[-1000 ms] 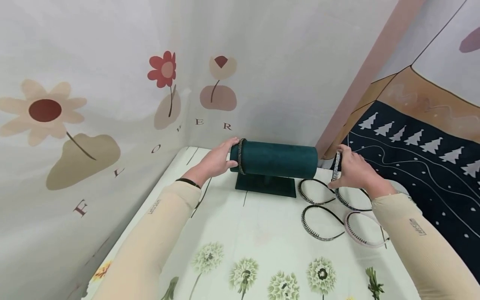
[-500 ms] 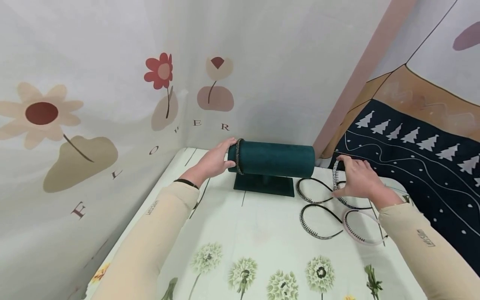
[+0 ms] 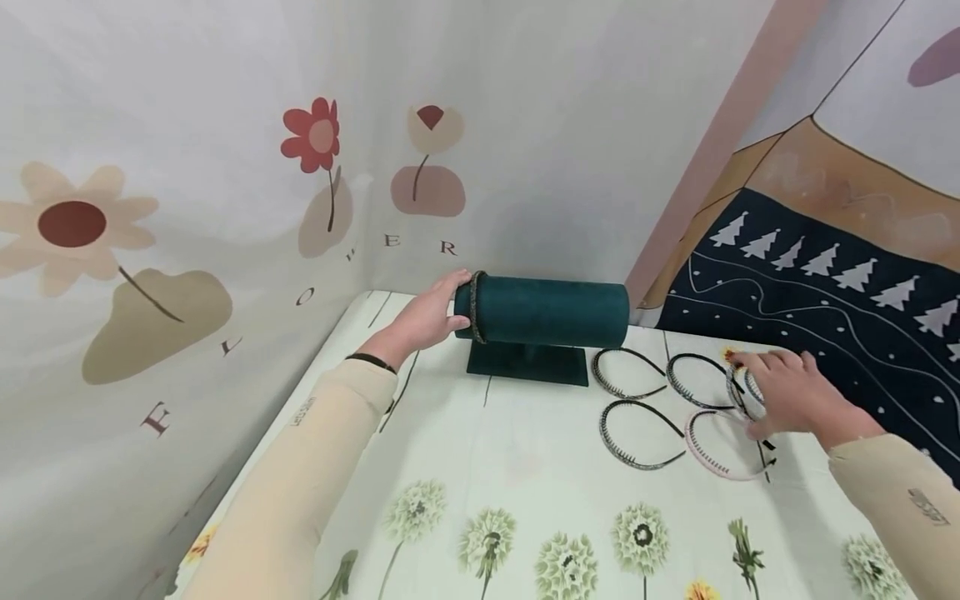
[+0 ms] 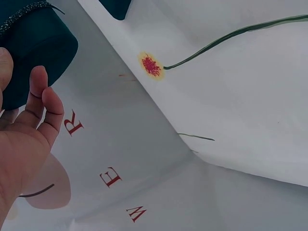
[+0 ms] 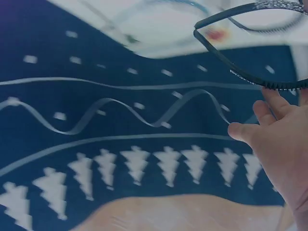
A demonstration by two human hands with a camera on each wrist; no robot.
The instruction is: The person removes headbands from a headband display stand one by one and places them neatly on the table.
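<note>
My left hand [image 3: 426,318] grips the left end of a dark green cylindrical headband stand [image 3: 558,312]. Next to its fingers, a dark glittery headband [image 3: 474,308] circles the cylinder. In the left wrist view, that hand's fingertips lie against the cylinder's end [image 4: 53,53]. At the far right of the table, my right hand [image 3: 798,392] holds a black toothed headband with silver glitter [image 5: 231,14] between thumb and fingers, raised above the cloth. Part of a bluish headband [image 3: 753,388] shows behind the right hand, which covers the rest.
Several headbands lie on the flowered tablecloth [image 3: 525,450] right of the stand, among them a pink one [image 3: 693,450] and a silver-black one [image 3: 609,442]. A pale printed curtain [image 3: 555,167] hangs behind. A dark blue cloth with white trees [image 3: 795,300] is beyond the right edge.
My right hand has moved right with the headband, from beside the stand to past the other headbands, uncovering the one behind the pink headband. The left hand stays on the stand.
</note>
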